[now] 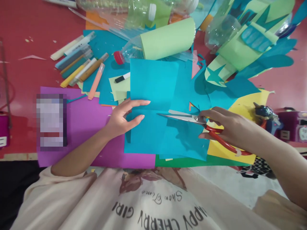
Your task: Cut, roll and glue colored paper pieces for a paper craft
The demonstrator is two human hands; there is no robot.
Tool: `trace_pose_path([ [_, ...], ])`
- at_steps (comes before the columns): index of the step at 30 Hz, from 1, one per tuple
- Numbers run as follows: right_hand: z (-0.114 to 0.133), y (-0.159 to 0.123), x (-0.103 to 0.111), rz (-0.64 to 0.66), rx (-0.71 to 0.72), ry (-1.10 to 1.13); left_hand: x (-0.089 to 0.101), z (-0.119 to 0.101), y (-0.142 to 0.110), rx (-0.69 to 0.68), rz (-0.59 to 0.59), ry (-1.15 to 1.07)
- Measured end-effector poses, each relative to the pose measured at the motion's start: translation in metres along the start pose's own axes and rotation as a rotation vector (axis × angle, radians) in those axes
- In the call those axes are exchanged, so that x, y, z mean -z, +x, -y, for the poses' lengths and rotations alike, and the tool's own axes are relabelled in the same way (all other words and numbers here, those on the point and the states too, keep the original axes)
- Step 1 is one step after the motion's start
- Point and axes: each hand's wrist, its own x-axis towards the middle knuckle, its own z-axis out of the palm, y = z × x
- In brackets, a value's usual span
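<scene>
Red-handled scissors point(184, 118) are in my right hand point(227, 126), its fingers around the handles. The blades point left over blue paper point(153, 83) and look nearly closed. My left hand point(124, 116) hovers at the paper's left edge, thumb and index finger apart, with nothing between them. A crease or cut edge runs across the blue paper at the height of the fingertips; I cannot tell which. Below it lies another blue part point(146, 137), under the scissors. Purple paper point(91, 127) and yellow paper point(237, 108) lie underneath on either side.
Several markers point(79, 64) lie at the upper left, near a blurred-out phone point(50, 121). A bottle wrapped in light green paper point(168, 38) rests behind the blue paper. At the upper right stands a green and blue paper craft point(240, 51). Paper scraps point(196, 64) are scattered about.
</scene>
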Motion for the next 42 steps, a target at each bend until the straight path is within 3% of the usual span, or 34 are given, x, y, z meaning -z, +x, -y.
trace_pose_path([
  [17,-0.0003,0.0021,-0.0027,0.044,-0.064,0.100,-0.0008,0.0003,-0.0039,0.081,0.071,0.065],
  [28,0.0008,0.0038,-0.0041,0.057,-0.063,0.096,-0.0006,0.0013,-0.0037,0.038,0.062,0.072],
  [42,-0.0009,0.0025,-0.0065,0.067,-0.081,0.107,-0.0001,-0.0001,-0.0039,0.108,0.075,0.115],
])
